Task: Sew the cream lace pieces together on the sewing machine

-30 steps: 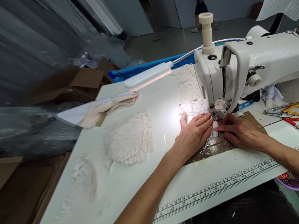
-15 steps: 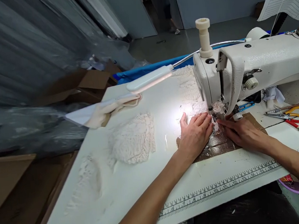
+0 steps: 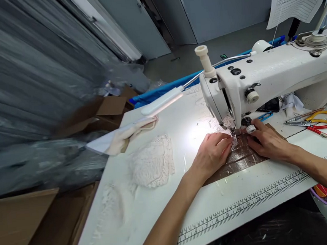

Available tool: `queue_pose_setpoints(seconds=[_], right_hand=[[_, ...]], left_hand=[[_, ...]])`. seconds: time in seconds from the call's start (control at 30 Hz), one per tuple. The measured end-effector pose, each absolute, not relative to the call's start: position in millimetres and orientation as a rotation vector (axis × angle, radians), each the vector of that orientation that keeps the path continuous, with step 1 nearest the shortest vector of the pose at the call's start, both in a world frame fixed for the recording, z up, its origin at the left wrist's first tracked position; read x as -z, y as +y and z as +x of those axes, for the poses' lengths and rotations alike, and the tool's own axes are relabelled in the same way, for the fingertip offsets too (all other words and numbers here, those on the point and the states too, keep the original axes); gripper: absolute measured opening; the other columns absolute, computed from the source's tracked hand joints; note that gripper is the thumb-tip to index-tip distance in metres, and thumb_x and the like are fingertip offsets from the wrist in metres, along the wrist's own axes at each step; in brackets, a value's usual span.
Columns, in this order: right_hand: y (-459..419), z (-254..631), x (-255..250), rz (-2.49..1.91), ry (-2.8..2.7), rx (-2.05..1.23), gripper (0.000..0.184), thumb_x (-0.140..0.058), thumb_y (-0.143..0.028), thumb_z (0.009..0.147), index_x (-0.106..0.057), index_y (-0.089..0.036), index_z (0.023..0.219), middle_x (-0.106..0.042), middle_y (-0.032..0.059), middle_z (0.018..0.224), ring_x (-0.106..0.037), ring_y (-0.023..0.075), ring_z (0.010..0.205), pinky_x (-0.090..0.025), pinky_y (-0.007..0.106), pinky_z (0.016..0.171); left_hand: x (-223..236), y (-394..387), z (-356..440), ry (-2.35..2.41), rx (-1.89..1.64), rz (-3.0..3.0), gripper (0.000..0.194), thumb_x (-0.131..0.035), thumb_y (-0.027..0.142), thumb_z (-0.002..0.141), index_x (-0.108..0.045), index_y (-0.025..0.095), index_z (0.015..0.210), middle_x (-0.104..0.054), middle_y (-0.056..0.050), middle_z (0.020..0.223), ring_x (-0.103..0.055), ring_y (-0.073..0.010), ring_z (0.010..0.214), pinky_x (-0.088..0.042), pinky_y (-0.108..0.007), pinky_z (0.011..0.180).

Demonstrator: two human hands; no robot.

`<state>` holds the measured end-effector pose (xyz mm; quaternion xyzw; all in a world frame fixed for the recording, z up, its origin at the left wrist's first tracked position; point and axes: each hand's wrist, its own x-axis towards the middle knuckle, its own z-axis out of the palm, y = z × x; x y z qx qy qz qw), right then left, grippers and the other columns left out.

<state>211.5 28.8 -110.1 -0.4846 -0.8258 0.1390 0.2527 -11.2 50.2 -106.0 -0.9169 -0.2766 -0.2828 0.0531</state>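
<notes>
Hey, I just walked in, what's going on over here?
A person is working by hand at a white sewing machine. The left hand has its fingers at a narrow strip of white lace by the needle area; whether they pinch it is hard to tell. The right hand is just across from it, on the other side of the lace. A lit lamp shines over the table, with more lace lying to the left and scissors to the right.

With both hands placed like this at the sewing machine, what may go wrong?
The left hand and right hand are close to the presser foot, so a fingertip might get pinched. The lace piece between them looks small, so it could slip or bunch.
</notes>
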Motion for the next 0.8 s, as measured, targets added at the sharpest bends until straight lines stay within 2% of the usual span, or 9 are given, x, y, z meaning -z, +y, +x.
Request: queue_pose_setpoints(seconds=[0.2,0.5,0.67,0.8], right_hand=[[30,212,111,-1.289,-2.223,-0.466,0.027,-0.045,-0.027,0.096,-0.066,-0.016,0.107,-0.053,0.0123,0.109,-0.058,0.0167,0.079,-0.053,0.033,0.076],[30,214,114,-1.293,-2.228,-0.489,0.030,-0.045,-0.026,0.096,-0.066,-0.016,0.115,-0.054,0.0121,0.110,-0.058,0.0154,0.077,-0.053,0.032,0.078],[30,214,114,-1.277,-2.217,-0.494,0.030,-0.045,-0.021,0.093,-0.067,-0.016,0.113,-0.054,0.0118,0.109,-0.058,0.0157,0.079,-0.053,0.033,0.078],[33,216,112,-1.266,-2.194,-0.353,0.030,-0.044,-0.018,0.091,-0.067,-0.015,0.111,-0.056,0.0134,0.111,-0.058,0.0187,0.086,-0.053,0.032,0.077]], left_hand=[[109,61,-14,-0.895,0.727,-3.000,0.016,-0.049,0.022,0.098,-0.064,0.017,0.100,-0.070,-0.007,0.098,-0.068,-0.0178,0.086,-0.058,-0.034,0.075],[105,66,-13,-0.830,0.765,-2.933,0.016,-0.042,0.017,0.098,-0.057,0.015,0.093,-0.067,-0.007,0.089,-0.066,-0.0143,0.076,-0.058,-0.026,0.064],[94,61,-17,-0.703,0.781,-2.856,0.011,-0.049,0.014,0.093,-0.058,0.014,0.087,-0.070,-0.007,0.090,-0.066,-0.0163,0.077,-0.055,-0.030,0.066],[90,50,-17,-0.655,0.722,-2.893,0.014,-0.049,0.016,0.094,-0.061,0.015,0.086,-0.070,-0.005,0.087,-0.065,-0.0155,0.074,-0.054,-0.031,0.065]])
